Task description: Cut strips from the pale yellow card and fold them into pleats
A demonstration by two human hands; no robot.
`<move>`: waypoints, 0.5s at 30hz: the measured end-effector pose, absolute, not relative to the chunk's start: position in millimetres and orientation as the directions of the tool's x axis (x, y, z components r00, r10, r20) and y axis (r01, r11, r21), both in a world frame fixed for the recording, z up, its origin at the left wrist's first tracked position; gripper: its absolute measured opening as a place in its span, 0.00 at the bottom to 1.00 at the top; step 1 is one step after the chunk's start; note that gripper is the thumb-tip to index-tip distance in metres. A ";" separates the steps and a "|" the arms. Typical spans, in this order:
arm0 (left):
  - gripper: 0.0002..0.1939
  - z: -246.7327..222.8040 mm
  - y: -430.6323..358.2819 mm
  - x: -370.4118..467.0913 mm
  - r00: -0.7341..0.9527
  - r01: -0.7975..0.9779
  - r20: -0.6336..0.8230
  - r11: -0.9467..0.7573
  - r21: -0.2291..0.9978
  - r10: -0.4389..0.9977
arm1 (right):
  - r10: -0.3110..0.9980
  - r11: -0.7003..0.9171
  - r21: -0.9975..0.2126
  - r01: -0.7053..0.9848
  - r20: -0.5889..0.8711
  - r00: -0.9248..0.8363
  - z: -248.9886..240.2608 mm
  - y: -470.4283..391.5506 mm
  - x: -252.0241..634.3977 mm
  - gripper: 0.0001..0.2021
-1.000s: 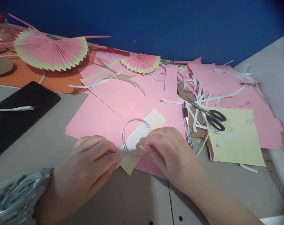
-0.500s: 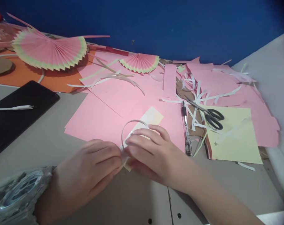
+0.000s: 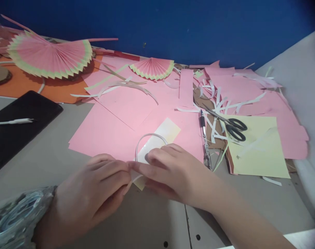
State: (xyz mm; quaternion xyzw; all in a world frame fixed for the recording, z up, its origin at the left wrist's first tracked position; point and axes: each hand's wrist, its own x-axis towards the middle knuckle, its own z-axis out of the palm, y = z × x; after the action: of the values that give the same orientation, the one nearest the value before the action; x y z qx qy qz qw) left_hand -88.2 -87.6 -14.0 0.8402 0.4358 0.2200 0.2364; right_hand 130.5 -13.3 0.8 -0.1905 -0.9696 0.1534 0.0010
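Note:
My left hand [image 3: 102, 186], with a watch [image 3: 19, 216] on its wrist, is closed, its fingertips pinching the near end of a thin white strip [image 3: 149, 135]. That strip curves up in a loop. Against it, my right hand [image 3: 173, 169] has curled fingers, one reaching to the left fingertips; what it grips is hidden. Beneath the fingers lies a small white and pale yellow paper piece [image 3: 168, 128], slanting over the edge of the large pink paper [image 3: 108, 121].
Black scissors [image 3: 235, 128] and a pen [image 3: 203, 135] lie at right beside yellow paper [image 3: 258, 148] and white strips. Two pleated pink paper fans [image 3: 53, 57] [image 3: 153, 67] stand at the back. A black tablet-like object [image 3: 25, 124] is at left.
My right fingers have curled in and moved left to meet the left fingertips, uncovering more of the white paper piece. The whole view has shifted slightly.

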 end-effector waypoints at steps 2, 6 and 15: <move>0.08 -14.7 -87.4 -87.6 0.559 0.629 0.206 -0.573 0.526 0.803 | 0.373 0.889 -0.264 0.375 -0.061 -0.926 -1.0 -13.7 130.0 0.19; 0.08 -16.4 -87.5 -86.8 0.610 0.623 0.287 -0.671 0.402 0.738 | 0.420 0.877 -0.230 0.422 -0.062 -0.905 -2.0 -12.4 128.6 0.13; 0.09 -15.8 -90.4 -87.4 0.545 0.646 0.182 -0.548 0.531 0.819 | 0.706 0.708 -0.007 0.706 0.042 -0.707 1.0 -5.1 141.4 0.28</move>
State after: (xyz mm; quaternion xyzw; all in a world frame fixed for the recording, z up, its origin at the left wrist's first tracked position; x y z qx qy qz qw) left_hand -87.4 -90.4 -15.8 0.8544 0.4285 0.2097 0.2058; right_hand 141.4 -5.1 1.0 -0.3819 -0.9240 -0.0045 0.0206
